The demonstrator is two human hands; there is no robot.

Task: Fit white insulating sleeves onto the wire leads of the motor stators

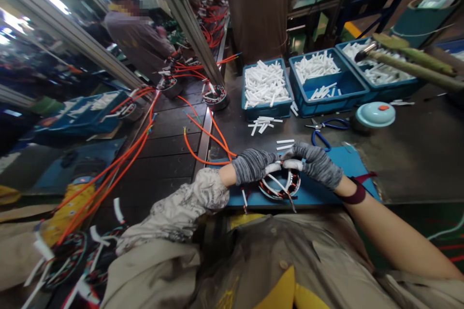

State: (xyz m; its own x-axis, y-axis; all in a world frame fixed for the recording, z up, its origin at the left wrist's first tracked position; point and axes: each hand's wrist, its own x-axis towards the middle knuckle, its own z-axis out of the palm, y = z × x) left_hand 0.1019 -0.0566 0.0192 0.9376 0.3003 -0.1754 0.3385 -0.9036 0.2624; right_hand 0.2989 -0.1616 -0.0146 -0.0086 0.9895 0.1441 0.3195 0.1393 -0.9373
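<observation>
A ring-shaped motor stator (264,191) with white sleeving and dark windings lies on a blue mat (348,169) in front of me. My left hand (255,164), in a grey striped glove with bare fingertips, is closed at the stator's far left edge, pinching a thin wire. My right hand (321,165), gloved alike, is closed at the far right edge, its fingertips meeting the left ones on the wire. The wire end between them is too small to make out. Two white sleeve tubes (285,147) lie just beyond my fingers.
Blue bins (266,113) of white tubes stand behind the mat, with loose tubes before them. Blue-handled scissors (321,137) and a light-blue lidded container (375,115) lie right. Orange cables (203,128) and other stators (215,96) occupy the left conveyor. Co-workers are beyond.
</observation>
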